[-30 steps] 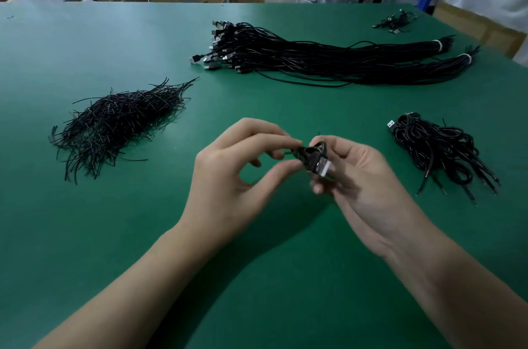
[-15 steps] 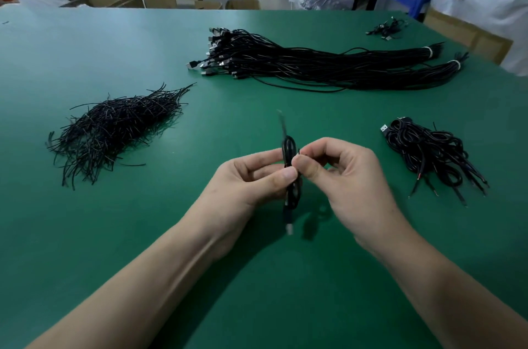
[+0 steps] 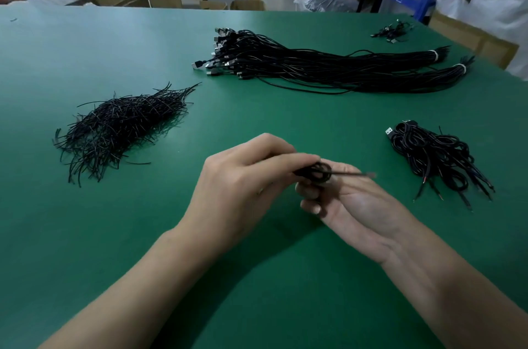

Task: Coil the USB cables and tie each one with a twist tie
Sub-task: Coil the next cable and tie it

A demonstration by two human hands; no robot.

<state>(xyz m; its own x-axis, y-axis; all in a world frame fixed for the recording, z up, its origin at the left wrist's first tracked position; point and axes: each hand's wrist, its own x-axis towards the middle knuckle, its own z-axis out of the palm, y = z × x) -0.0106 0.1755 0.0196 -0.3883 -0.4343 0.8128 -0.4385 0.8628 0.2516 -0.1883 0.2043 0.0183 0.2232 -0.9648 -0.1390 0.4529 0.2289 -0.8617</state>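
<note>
A small black coiled USB cable [image 3: 315, 172] is held above the green table [image 3: 257, 277], near its middle. My left hand [image 3: 243, 188] pinches the coil between thumb and forefinger. My right hand [image 3: 351, 202] lies palm up under it, fingers curled against the coil. A thin black end, blurred, sticks out to the right of the coil. Whether that end is a twist tie or the cable's own tail I cannot tell.
A heap of black twist ties [image 3: 120, 125] lies at the left. Long bundles of uncoiled black USB cables [image 3: 328, 68] stretch across the far middle. Coiled cables [image 3: 437, 157] are piled at the right. A few more cables [image 3: 393, 31] sit at the far right corner.
The coil has turned from hanging upright between my fingertips to lying sideways. My right hand has rolled palm up beneath it, and a thin end now points right.
</note>
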